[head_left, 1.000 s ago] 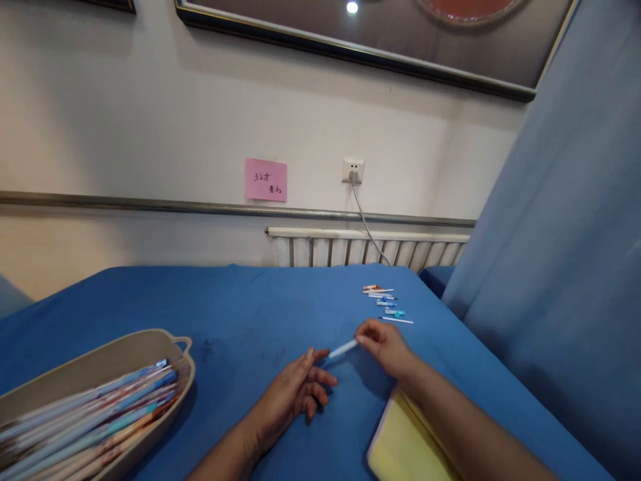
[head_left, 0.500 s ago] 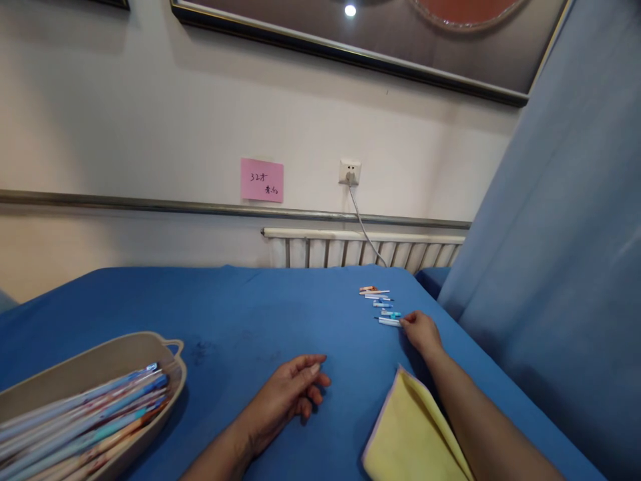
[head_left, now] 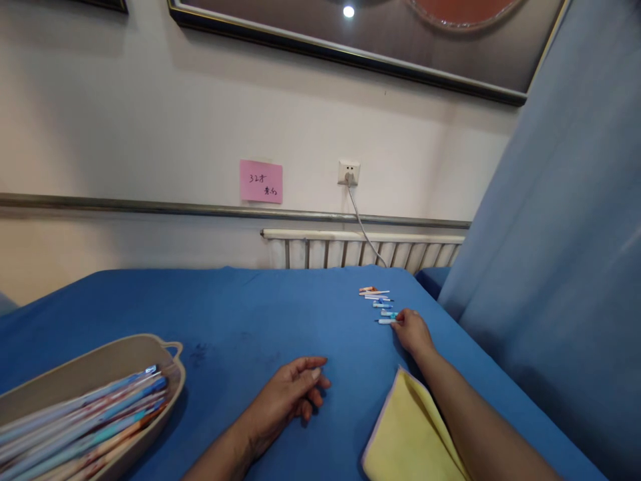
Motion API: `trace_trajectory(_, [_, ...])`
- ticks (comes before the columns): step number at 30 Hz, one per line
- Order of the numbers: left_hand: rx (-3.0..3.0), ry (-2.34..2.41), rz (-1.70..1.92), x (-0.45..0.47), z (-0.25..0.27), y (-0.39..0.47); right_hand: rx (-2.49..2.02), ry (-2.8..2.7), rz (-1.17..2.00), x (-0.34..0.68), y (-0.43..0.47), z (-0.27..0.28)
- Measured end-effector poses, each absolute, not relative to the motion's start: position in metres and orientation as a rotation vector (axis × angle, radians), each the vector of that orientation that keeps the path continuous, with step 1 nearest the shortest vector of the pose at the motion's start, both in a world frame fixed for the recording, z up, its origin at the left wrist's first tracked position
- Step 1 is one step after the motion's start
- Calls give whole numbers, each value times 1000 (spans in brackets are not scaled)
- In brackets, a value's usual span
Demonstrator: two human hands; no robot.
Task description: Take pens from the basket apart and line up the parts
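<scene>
My right hand (head_left: pixel 413 331) is at the right of the table, thumb and fingers pinched together on the right end of a white pen (head_left: pixel 386 322). Just behind that pen lies a light blue and teal pen (head_left: pixel 386 313). Farther back, a blue pen (head_left: pixel 382 305) and several thin pens, one with orange parts (head_left: pixel 367 289), form a loose row. My left hand (head_left: pixel 290 395) rests over the blue cloth in the middle, fingers loosely bent and apart, holding nothing.
A beige basket (head_left: pixel 176 381) with a side handle holds many pens at the left. A folded yellow cloth (head_left: pixel 410 427) lies beside my right forearm. The blue-covered table (head_left: pixel 240 300) meets a wall with a radiator (head_left: pixel 360 235) and a plugged-in cord. A blue curtain (head_left: pixel 561 234) hangs right.
My right hand has shifted slightly left along the white pen, covering more of its right end. My left hand has stayed almost still.
</scene>
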State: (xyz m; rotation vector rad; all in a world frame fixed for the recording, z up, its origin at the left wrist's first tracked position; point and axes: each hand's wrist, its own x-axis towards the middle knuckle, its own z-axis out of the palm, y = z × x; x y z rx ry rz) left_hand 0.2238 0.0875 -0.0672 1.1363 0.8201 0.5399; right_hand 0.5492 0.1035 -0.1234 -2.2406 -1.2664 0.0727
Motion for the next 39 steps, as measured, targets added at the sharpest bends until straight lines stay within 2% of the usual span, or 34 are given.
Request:
trace_trajectory(21, [1152,799,533,224,-69,88,-2171,-1247,37,551,112,-130])
trace_trajectory(39, [1138,790,532,223,-69,88,-2052,-1242,195,545,109,-127])
